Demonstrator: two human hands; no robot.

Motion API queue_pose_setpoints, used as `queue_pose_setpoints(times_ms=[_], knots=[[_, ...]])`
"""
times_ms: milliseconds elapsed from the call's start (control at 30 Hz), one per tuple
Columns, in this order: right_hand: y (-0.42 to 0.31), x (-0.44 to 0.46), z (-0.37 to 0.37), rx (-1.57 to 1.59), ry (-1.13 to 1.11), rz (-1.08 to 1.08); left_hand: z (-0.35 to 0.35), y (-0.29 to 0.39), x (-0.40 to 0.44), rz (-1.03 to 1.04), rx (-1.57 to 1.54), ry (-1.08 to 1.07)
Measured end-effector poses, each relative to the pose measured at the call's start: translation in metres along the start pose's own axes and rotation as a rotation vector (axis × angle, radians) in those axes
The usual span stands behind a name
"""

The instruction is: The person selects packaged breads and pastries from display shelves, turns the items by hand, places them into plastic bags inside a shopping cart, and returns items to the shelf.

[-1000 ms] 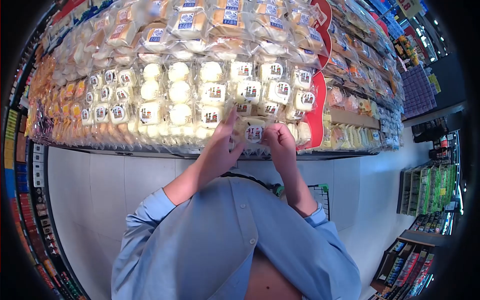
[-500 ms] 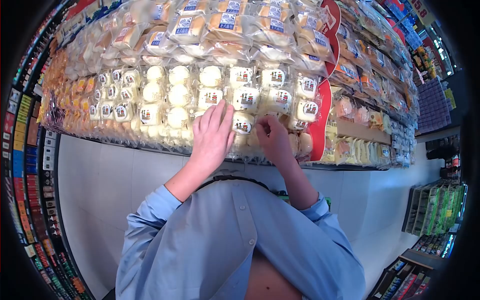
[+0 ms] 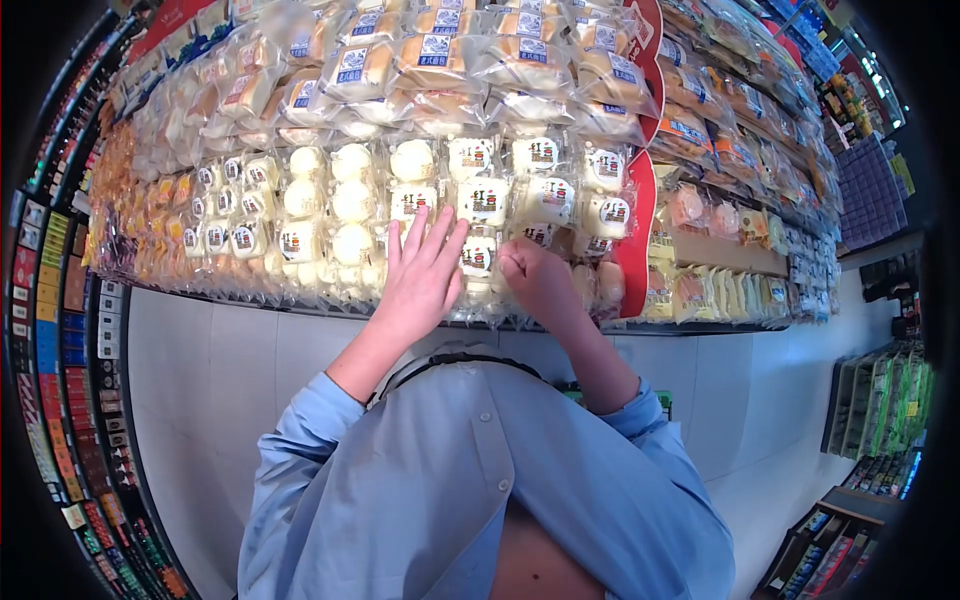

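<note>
Rows of wrapped round white buns with red-and-black labels (image 3: 484, 201) cover the front of a display. My left hand (image 3: 422, 278) lies palm down over the front rows, its fingers spread and nothing gripped in it. Just right of it, a labelled bun (image 3: 477, 256) sits between my two hands. My right hand (image 3: 538, 280) is closed, with the fingers curled at the right side of that bun's wrapper. Whatever those fingers pinch is too small to make out. Bagged brown-topped bread (image 3: 435, 60) is stacked behind the buns.
A red divider (image 3: 634, 235) stands right of the buns, with more packaged bread (image 3: 690, 135) beyond it. The display's dark front edge (image 3: 690, 328) runs above a pale floor (image 3: 250, 400). Part of something green (image 3: 664, 402) shows by my right forearm. Shelves (image 3: 60, 370) line the far left.
The labelled bun that was between my hands has gone down into the front row. My left hand has opened flat over the buns, and my right hand has curled closed beside it.
</note>
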State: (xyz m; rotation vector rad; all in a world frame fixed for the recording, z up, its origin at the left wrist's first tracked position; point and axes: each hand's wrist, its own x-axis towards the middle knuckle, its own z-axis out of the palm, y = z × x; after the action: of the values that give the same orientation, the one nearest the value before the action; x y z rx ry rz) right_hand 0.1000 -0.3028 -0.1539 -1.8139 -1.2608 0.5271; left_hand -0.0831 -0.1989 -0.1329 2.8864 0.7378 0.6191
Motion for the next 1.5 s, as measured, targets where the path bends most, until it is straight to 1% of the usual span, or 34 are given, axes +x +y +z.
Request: queue_pose_setpoints(times_ms=[33,167,267,333,367,433,467,533,567,600,667,733,767,800,833,867,900,933,967,1000,1033,1067,1100,1133,1167,1200,1233,1267,1300,1333,1367,1400,1467,1500], knots=[[0.0,-0.001,0.002,0.014,0.03,0.037,0.001,-0.001,0.0,0.003,0.016,0.002],[0.004,-0.007,0.007,0.04,0.08,0.034,0.003,-0.001,-0.003,0.02,0.037,0.012],[0.008,-0.009,0.009,-0.065,0.101,-0.018,0.003,0.001,-0.003,0.042,0.063,-0.004],[-0.001,-0.011,0.006,-0.134,0.319,-0.165,-0.002,0.005,-0.003,0.016,-0.023,0.044],[-0.009,-0.016,0.002,-0.137,0.321,-0.161,-0.008,0.006,-0.005,0.02,-0.028,0.042],[-0.023,-0.035,-0.008,0.161,0.312,0.062,-0.021,0.01,-0.012,0.071,-0.121,0.077],[-0.023,-0.044,-0.009,0.157,0.318,0.074,-0.021,0.007,-0.018,0.077,-0.13,0.068],[-0.02,-0.066,-0.01,0.472,0.268,0.097,-0.022,0.001,-0.03,0.249,-0.429,0.132],[-0.011,-0.078,-0.005,0.475,0.307,0.04,-0.025,0.002,-0.036,0.277,-0.494,0.166],[-0.009,-0.089,-0.002,0.474,0.323,0.054,-0.027,0.004,-0.046,0.289,-0.505,0.152],[-0.008,-0.112,0.005,0.354,0.353,0.059,-0.031,0.003,-0.068,0.22,-0.691,0.01],[0.002,-0.133,0.017,0.323,0.389,0.137,-0.029,-0.005,-0.077,0.296,-0.666,0.006],[0.01,-0.144,0.026,0.297,0.406,0.202,-0.03,-0.008,-0.08,0.295,-0.685,-0.108],[0.02,-0.156,0.036,0.289,0.419,0.214,-0.03,-0.012,-0.086,0.291,-0.704,-0.224],[0.034,-0.169,0.047,0.171,0.471,0.275,-0.026,-0.021,-0.092,0.309,-0.69,-0.285],[0.046,-0.181,0.057,0.05,0.52,0.336,-0.016,-0.036,-0.104,0.318,-0.707,-0.287],[0.057,-0.197,0.067,0.048,0.564,0.406,-0.005,-0.055,-0.12,0.317,-0.547,-0.484],[0.076,-0.215,0.081,0.034,0.568,0.42,0.002,-0.065,-0.132,0.315,-0.38,-0.677],[0.099,-0.238,0.095,-0.044,0.647,0.478,-0.009,-0.065,-0.125,0.187,-0.257,-1.043],[0.11,-0.26,0.104,-0.122,0.727,0.539,-0.005,-0.071,-0.136,0.205,-0.271,-1.058],[0.111,-0.284,0.108,-0.121,0.69,0.692,0.001,-0.081,-0.15,0.192,-0.313,-0.969],[0.114,-0.304,0.116,-0.129,0.704,0.728,0.006,-0.091,-0.164,0.184,-0.353,-0.887],[0.127,-0.33,0.127,-0.463,0.717,0.687,0.005,-0.097,-0.172,0.222,-0.445,-0.795],[0.137,-0.357,0.139,-0.797,0.701,0.64,0.009,-0.104,-0.183,0.251,-0.459,-0.832],[0.142,-0.383,0.147,-0.678,0.594,0.829,0.013,-0.11,-0.194,0.259,-0.482,-0.818],[0.14,-0.401,0.16,-0.683,0.598,0.875,0.016,-0.114,-0.203,0.266,-0.504,-0.803],[0.137,-0.411,0.174,-0.607,0.485,1.02,0.012,-0.114,-0.206,0.213,-0.431,-0.931],[0.135,-0.418,0.186,-0.521,0.378,1.151,0.008,-0.112,-0.207,0.24,-0.435,-0.949],[0.132,-0.422,0.192,-0.517,0.396,1.174,0.003,-0.111,-0.206,0.19,-0.425,-1.022],[0.127,-0.422,0.198,-0.599,0.412,1.111,0.0,-0.11,-0.207,0.137,-0.41,-1.092],[0.122,-0.421,0.201,-0.678,0.426,1.044,0.0,-0.11,-0.209,0.16,-0.403,-1.099],[0.12,-0.419,0.201,-0.67,0.443,1.061,0.001,-0.11,-0.211,0.182,-0.407,-1.056],[0.12,-0.41,0.195,-0.584,0.318,1.196,0.004,-0.105,-0.21,0.225,-0.4,-1.012],[0.121,-0.408,0.194,-0.581,0.306,1.175,0.006,-0.101,-0.209,0.226,-0.391,-1.02]])
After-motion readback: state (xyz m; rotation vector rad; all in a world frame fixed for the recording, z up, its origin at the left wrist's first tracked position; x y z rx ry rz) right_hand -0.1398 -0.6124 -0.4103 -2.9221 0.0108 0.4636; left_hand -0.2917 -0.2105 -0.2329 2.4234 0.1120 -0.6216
